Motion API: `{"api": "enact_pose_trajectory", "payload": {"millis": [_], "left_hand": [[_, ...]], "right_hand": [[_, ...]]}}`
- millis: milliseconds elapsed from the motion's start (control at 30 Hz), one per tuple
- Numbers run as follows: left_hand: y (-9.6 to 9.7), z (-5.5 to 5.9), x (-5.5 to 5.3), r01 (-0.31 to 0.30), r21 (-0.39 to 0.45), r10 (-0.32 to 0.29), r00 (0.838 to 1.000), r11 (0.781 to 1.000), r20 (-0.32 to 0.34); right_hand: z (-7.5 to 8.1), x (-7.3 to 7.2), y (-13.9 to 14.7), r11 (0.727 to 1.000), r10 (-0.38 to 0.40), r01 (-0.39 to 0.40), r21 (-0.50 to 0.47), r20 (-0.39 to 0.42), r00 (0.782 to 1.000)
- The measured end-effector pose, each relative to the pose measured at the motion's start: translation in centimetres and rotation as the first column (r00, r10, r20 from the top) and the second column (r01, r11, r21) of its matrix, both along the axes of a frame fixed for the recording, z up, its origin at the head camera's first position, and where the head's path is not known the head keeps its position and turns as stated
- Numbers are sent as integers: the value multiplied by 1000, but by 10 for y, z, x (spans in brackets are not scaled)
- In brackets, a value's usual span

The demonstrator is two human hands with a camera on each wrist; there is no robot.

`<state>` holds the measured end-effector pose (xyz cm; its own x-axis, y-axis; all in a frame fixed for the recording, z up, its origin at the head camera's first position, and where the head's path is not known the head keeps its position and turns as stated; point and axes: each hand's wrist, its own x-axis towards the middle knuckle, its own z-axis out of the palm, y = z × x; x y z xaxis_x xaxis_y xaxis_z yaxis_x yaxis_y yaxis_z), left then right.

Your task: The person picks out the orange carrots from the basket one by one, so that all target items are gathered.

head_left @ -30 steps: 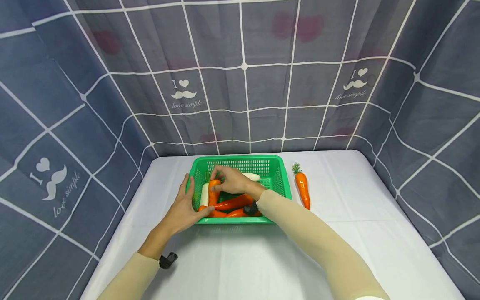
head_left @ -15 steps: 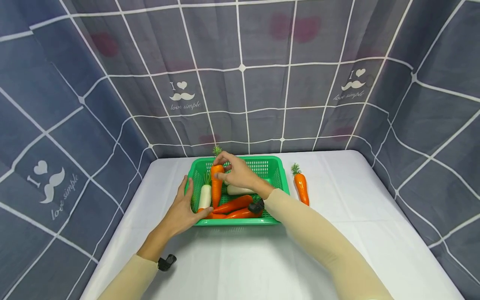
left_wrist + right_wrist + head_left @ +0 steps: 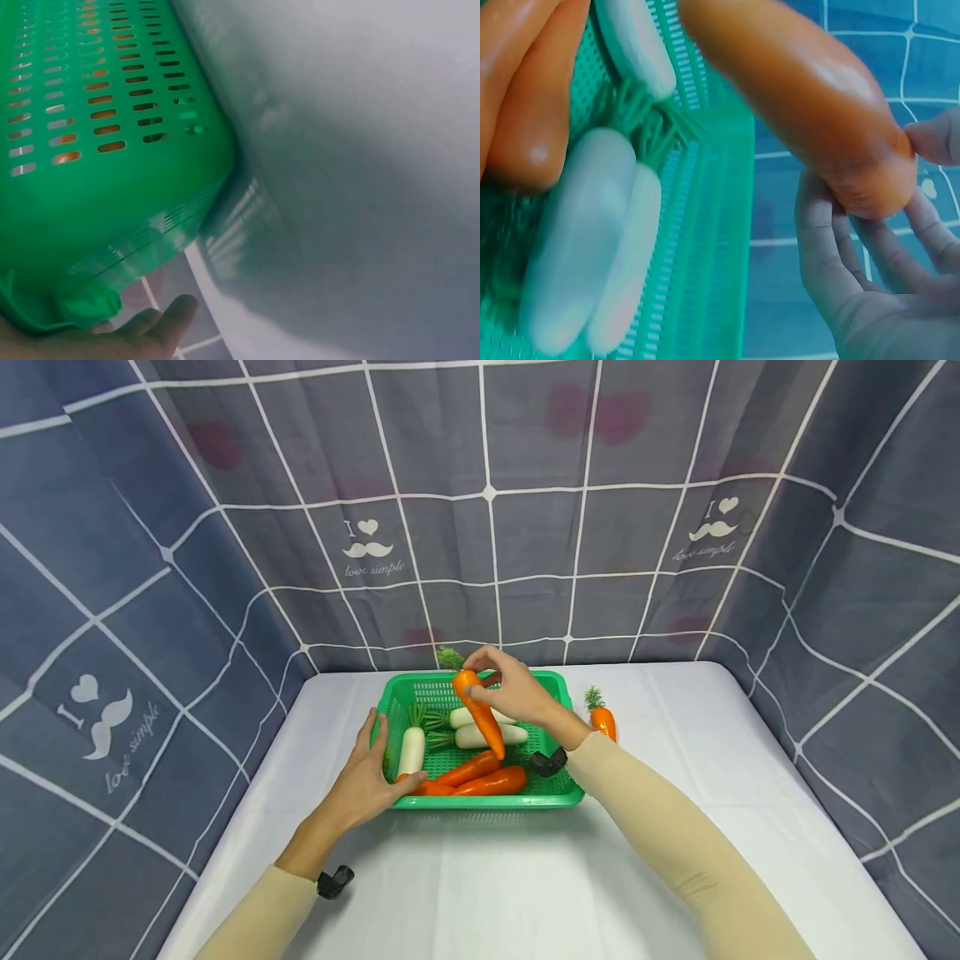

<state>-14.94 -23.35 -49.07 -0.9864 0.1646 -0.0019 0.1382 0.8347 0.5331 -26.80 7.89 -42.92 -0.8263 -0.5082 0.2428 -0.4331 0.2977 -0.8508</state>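
My right hand (image 3: 519, 690) pinches an orange carrot (image 3: 483, 717) near its leafy top and holds it tilted over the green basket (image 3: 487, 803), tip pointing down. The right wrist view shows thumb and fingers around the carrot's thick end (image 3: 877, 176). My left hand (image 3: 366, 783) rests at the basket's front left corner, fingers straight along the left side and thumb over the front rim. In the left wrist view, those fingers (image 3: 176, 319) stretch past the basket's wall. Inside the basket lie more carrots (image 3: 491, 781) along the front, two white radishes (image 3: 491, 735) mid-basket and another white radish (image 3: 411, 750) at left.
Another carrot (image 3: 603, 722) with a green top lies on the white tabletop (image 3: 480, 885) right of the basket, partly hidden by my right forearm. Dark checked cloth (image 3: 525, 535) hangs along the back and both sides.
My right hand has lifted the carrot from the basket's left part and moved it rightward, its tip now swung to the right. My left hand has stayed at the corner.
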Motion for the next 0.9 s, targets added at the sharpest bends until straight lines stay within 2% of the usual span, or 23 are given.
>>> {"api": "enact_pose_trajectory", "payload": {"millis": [467, 900], "left_hand": [[-1, -2, 0, 7, 15, -7, 999, 1000, -39], [-3, -4, -1, 10, 14, -9, 999, 1000, -38]], "right_hand": [[2, -6, 73, 990, -124, 121, 69, 34, 992], [-13, -7, 138, 967, -237, 228, 109, 74, 969]]}}
